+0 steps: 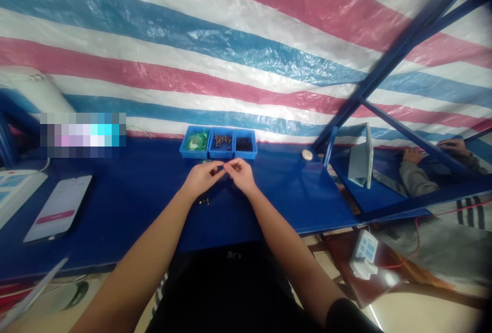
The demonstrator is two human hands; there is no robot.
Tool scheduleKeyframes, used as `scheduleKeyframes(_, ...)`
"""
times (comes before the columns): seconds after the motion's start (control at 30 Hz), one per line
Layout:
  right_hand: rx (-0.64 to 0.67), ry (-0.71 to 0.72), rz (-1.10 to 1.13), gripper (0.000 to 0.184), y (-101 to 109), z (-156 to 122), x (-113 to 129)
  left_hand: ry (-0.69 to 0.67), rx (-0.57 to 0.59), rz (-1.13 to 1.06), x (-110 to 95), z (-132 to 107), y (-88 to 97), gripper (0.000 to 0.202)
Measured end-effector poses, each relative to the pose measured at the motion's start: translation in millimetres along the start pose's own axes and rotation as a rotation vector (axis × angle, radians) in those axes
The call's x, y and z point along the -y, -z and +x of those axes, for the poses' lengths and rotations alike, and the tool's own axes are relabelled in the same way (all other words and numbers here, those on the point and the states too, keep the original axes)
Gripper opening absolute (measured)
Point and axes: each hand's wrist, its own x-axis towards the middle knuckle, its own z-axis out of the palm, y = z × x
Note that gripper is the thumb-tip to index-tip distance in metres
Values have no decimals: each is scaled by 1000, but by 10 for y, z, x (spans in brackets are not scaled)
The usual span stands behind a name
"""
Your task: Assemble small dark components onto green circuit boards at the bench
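Observation:
Over the blue table (146, 194), my left hand (203, 176) and my right hand (242, 174) meet with their fingertips pinched close together. Whatever they hold between them is too small to make out. Just behind the hands stand three small blue bins in a row. The left bin (183, 149) holds something green in clear plastic, the middle bin (221, 154) holds small brass-coloured metal parts (223, 141), and the right bin (246, 155) holds small dark parts (244, 144). A small brass-coloured piece (204, 201) lies on the table nearer to me, below my left hand.
A phone (59, 207) and a white power strip (19, 189) lie at the left. A round whitish object (307, 154) sits at the right, near a blue metal frame (346, 102). Beyond it are a tablet in a stand (361, 159) and another person's hands (413, 155).

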Motion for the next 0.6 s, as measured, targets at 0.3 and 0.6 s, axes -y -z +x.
scheduleKeyframes(0.3, 21, 86, 13, 29, 20, -29, 37, -4, -44, 24, 32, -9, 7, 31)
scheduleKeyframes(0.6, 22, 46, -49, 32, 55, -22, 30, 17, -13, 14, 29, -1, -12, 33)
